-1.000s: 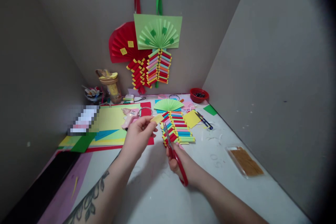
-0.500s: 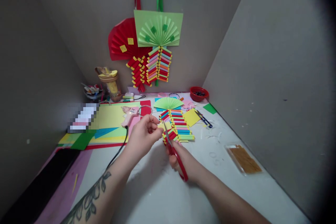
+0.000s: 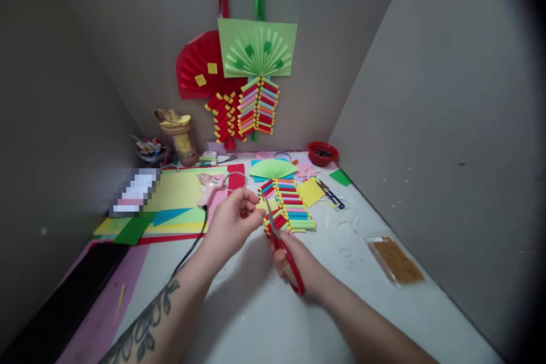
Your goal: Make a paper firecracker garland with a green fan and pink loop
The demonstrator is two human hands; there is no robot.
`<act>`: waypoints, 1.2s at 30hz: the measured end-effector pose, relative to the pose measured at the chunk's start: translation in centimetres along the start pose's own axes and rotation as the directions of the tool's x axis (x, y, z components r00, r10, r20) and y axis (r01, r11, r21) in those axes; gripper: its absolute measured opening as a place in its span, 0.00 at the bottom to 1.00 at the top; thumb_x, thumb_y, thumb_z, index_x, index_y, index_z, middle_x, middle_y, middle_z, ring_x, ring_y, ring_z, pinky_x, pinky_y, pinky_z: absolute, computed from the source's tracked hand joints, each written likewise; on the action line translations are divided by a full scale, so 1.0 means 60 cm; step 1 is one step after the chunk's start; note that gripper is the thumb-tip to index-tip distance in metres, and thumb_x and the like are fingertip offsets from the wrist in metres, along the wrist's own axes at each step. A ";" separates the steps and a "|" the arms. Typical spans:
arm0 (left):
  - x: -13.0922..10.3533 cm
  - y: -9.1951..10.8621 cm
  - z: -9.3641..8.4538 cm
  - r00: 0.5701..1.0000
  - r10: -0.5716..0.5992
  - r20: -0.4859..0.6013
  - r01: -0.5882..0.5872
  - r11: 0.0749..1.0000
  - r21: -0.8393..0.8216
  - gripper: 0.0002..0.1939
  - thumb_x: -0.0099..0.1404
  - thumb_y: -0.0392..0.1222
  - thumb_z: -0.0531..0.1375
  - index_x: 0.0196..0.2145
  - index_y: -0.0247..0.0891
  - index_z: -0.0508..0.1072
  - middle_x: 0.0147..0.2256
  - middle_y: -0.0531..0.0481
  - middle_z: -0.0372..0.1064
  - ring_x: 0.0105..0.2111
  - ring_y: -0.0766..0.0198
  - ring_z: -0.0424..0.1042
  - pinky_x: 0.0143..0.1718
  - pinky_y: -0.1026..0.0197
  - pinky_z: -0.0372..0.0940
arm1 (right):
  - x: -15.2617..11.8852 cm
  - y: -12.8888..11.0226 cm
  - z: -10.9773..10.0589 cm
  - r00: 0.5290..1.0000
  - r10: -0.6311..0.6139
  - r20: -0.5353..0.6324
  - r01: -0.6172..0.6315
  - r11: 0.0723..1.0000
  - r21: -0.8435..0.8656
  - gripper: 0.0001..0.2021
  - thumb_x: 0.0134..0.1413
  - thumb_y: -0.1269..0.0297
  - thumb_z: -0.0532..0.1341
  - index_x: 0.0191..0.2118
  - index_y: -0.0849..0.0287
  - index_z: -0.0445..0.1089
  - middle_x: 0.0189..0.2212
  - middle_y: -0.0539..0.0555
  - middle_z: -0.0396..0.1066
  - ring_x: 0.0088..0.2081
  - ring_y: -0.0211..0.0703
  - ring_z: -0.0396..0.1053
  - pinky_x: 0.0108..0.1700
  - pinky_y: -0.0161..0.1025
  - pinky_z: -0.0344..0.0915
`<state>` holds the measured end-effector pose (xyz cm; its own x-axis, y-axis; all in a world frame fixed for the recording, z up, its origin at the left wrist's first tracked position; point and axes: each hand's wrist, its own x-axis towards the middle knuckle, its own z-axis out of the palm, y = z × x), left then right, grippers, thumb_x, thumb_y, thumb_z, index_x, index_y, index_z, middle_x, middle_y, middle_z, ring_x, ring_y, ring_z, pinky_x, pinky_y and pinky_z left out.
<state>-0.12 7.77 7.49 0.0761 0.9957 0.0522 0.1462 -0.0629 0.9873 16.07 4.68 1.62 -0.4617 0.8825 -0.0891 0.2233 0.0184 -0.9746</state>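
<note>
A small piece of yellow paper [image 3: 265,204] is pinched between the thumb and fingers of my left hand [image 3: 239,213]. My right hand [image 3: 298,261] grips a pair of red-handled scissors [image 3: 293,267], its blades pointing up and away beside the yellow paper. Whether the blades touch the paper I cannot tell. Behind both hands lie rows of colourful rolled paper tubes [image 3: 295,201] with yellow ends, partly covered by the scissors and my right hand. A folded light green paper fan [image 3: 273,168] sits at the far end of the tubes.
Left of my hands, a pink glue gun [image 3: 209,190] rests on stacked coloured paper [image 3: 179,182]. To the right are thread snips [image 3: 331,193], a yellow sheet [image 3: 310,191], a clear case [image 3: 396,260] and a red bowl [image 3: 323,153]. Finished paper fans [image 3: 260,48] hang on the wall.
Both hands stay almost where they were, with the yellow paper and the scissors still held. The view has shifted very slightly.
</note>
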 end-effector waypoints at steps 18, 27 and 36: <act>-0.005 0.021 -0.025 0.968 0.242 0.070 -0.252 0.943 0.217 0.16 0.55 0.38 0.60 0.43 0.41 0.68 0.45 0.45 0.66 0.45 0.59 0.66 0.43 0.59 0.65 | -0.002 -0.001 -0.007 0.999 0.036 -0.021 -0.037 0.999 -0.029 0.11 0.50 0.56 0.59 0.29 0.58 0.60 0.20 0.46 0.60 0.19 0.32 0.57 0.21 0.30 0.55; -0.003 0.037 -0.054 0.911 0.180 0.370 -0.305 0.900 0.311 0.09 0.57 0.35 0.56 0.34 0.40 0.76 0.37 0.47 0.72 0.35 0.64 0.70 0.34 0.65 0.65 | -0.004 -0.007 -0.009 0.994 0.071 0.082 -0.057 0.985 -0.161 0.07 0.49 0.62 0.59 0.28 0.59 0.62 0.25 0.49 0.68 0.26 0.36 0.63 0.28 0.32 0.58; -0.001 0.032 -0.066 0.897 0.148 0.417 -0.293 0.905 0.309 0.15 0.52 0.30 0.56 0.33 0.42 0.78 0.36 0.49 0.74 0.35 0.63 0.71 0.40 0.62 0.66 | -0.006 -0.004 -0.008 0.989 0.100 0.112 -0.076 0.977 -0.201 0.03 0.47 0.66 0.58 0.29 0.59 0.63 0.26 0.48 0.69 0.27 0.37 0.65 0.29 0.32 0.59</act>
<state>-3.73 7.83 9.99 0.5012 0.8554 0.1308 0.4144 -0.3699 0.8315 16.59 4.58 1.98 -0.5301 0.8218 -0.2089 0.4260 0.0451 -0.9036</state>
